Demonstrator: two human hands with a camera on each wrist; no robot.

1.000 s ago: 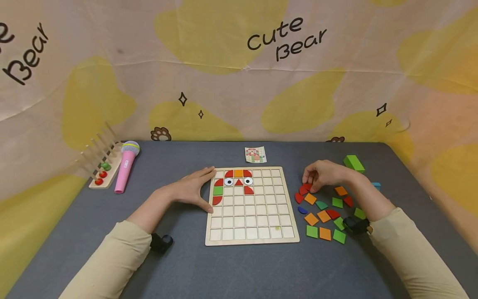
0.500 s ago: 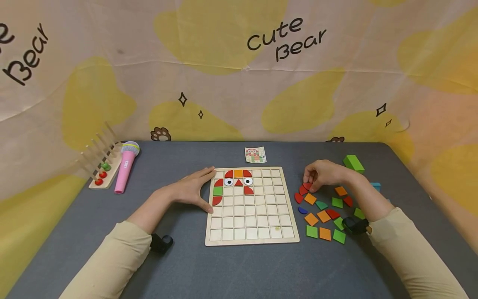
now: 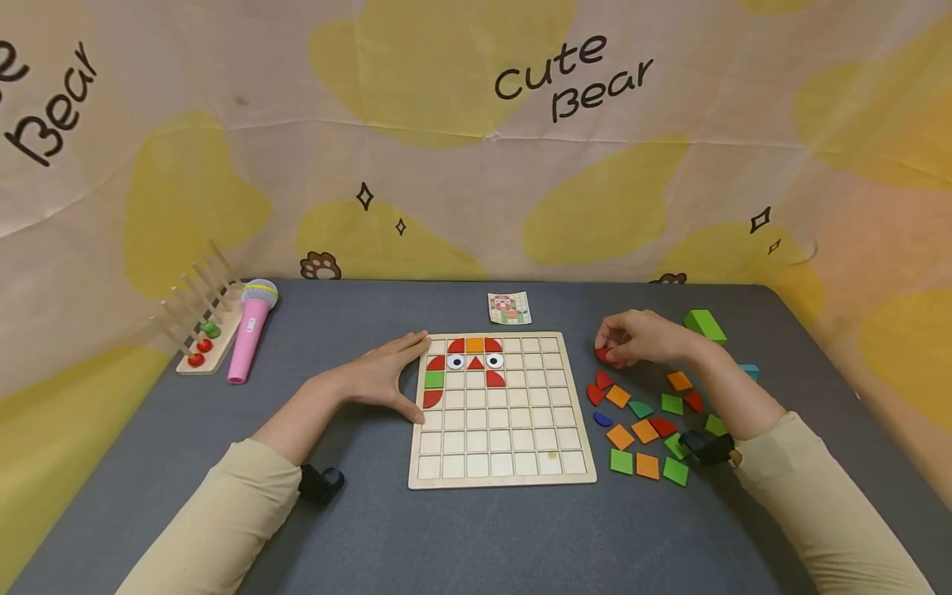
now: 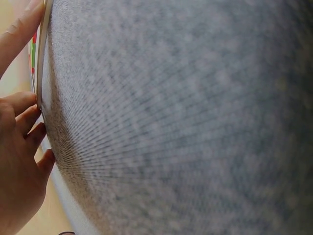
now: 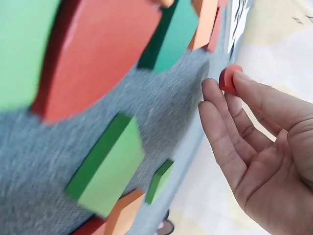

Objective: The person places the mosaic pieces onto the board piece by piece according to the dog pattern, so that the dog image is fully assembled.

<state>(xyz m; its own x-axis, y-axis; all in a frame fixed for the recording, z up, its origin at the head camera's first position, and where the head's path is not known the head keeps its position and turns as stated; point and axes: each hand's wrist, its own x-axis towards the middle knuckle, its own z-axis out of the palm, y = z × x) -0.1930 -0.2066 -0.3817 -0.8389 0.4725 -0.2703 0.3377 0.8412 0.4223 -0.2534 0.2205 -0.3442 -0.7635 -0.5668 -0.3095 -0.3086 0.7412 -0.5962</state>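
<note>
My right hand pinches a small red piece between thumb and fingertips, lifted just above the gray table, a little beyond the loose pile of tiles. In the right wrist view the red piece sits at the tip of my thumb against the forefinger; the other fingers lie loosely extended below it. The piece is clear of the pile and lies to the right of the wooden grid board, not touching it.

My left hand lies flat and relaxed, holding nothing. Its fingertips rest against the board's left edge near the upper corner and the thumb touches the same edge lower down. The left wrist view shows those fingers laid along the board rim, though the view is blurred.

On the board, the upper rows carry red quarter-rounds, an orange square, two white eye tiles, a red triangle and a green square. The other cells show bare wood.

The pile holds orange, green, red and blue pieces lying flat. A pattern card lies just behind the board. A green block lies beyond my right hand. At far left stand a pink toy microphone and a wooden peg rack.
</note>
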